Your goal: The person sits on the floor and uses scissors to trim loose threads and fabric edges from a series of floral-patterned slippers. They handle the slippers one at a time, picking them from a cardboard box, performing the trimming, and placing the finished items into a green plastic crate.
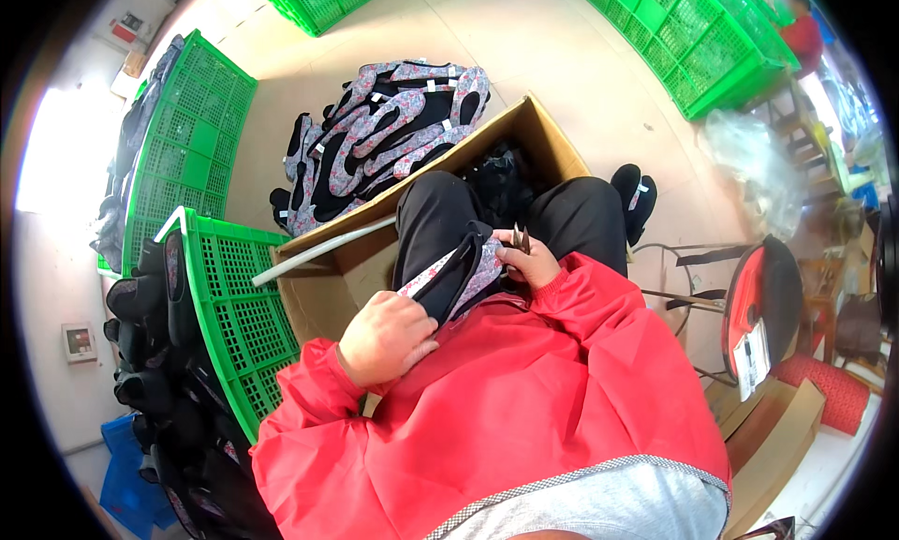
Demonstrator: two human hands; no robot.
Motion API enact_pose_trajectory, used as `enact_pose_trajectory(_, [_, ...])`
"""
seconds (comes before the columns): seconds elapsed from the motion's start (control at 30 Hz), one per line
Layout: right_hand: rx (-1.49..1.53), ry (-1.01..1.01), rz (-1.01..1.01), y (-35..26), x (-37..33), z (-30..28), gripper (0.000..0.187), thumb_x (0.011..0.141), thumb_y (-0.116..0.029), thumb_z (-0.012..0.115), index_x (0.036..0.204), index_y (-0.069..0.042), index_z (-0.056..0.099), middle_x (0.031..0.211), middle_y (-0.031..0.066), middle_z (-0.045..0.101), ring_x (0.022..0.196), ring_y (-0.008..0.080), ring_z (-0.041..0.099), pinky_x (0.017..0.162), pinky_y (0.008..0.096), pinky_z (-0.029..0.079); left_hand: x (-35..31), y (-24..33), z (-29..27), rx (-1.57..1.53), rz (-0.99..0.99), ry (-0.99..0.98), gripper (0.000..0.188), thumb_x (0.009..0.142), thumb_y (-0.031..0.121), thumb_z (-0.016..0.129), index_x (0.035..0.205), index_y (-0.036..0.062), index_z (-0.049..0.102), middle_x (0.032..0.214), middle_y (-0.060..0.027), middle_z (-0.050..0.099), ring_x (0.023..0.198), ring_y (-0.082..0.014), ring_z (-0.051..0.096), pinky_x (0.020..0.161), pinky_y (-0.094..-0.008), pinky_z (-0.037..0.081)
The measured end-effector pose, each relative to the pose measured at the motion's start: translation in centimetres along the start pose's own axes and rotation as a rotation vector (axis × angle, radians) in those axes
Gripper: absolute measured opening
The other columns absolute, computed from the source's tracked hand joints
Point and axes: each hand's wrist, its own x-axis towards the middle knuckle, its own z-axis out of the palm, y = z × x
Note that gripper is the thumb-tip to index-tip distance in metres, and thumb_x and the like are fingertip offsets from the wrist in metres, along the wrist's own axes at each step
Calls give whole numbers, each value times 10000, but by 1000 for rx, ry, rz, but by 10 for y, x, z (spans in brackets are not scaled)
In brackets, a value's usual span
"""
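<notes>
A floral fabric shoe upper (483, 266) with a dark lining and a pale printed strip lies across my lap. My left hand (389, 337) is closed on its near left end, the fingertips curled under and partly hidden. At the other end, my right hand (534, 262) pinches the fabric's edge. Small dark thread snips (521, 239) stick up from that same hand, their blades pointing away from me. Just beyond my knees is an open cardboard box (529, 133) with dark material inside.
A heap of similar floral pieces (393, 118) lies on the floor beyond the box. Green crates (234, 287) stand left, dark shoes (150, 343) beside them. A pale tube (323, 250) rests across the box's left side. To the right are a round red-and-black stool (763, 296) and clear plastic (749, 161).
</notes>
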Motion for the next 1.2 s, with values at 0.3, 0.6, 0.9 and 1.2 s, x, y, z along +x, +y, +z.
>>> enact_pose_trajectory(0.3, [-33,24,-57,2,1,-1,363,906,-111,633,1265,-78,599,765,-33,576,551,34,423,504,196,318,66,-43,8,-278,-267,130,197,857,122,654,1028,27,675,875,-124,625,818,-277,619,746,-358,488])
enact_pose_trajectory(0.6, [-32,-49,-111,0,-2,0,381,918,-95,614,1297,-79,587,729,-70,531,544,24,382,493,200,289,91,-57,24,-409,-173,-78,259,932,149,602,1157,26,638,879,-90,569,803,-196,578,758,-301,467])
enact_pose_trajectory(0.9, [-104,21,-82,-5,2,19,252,880,-46,651,1132,-48,670,859,-20,642,728,60,566,659,222,456,101,-50,31,-468,-361,-210,201,821,164,689,850,-6,586,701,-66,495,644,-183,488,611,-338,410])
enact_pose_trajectory(1.2, [-132,97,-152,-13,-1,11,221,853,-230,741,951,-46,669,855,-9,623,754,78,548,689,237,454,91,-30,51,-136,-370,62,233,746,210,706,847,23,612,711,-91,551,716,-287,567,656,-389,460])
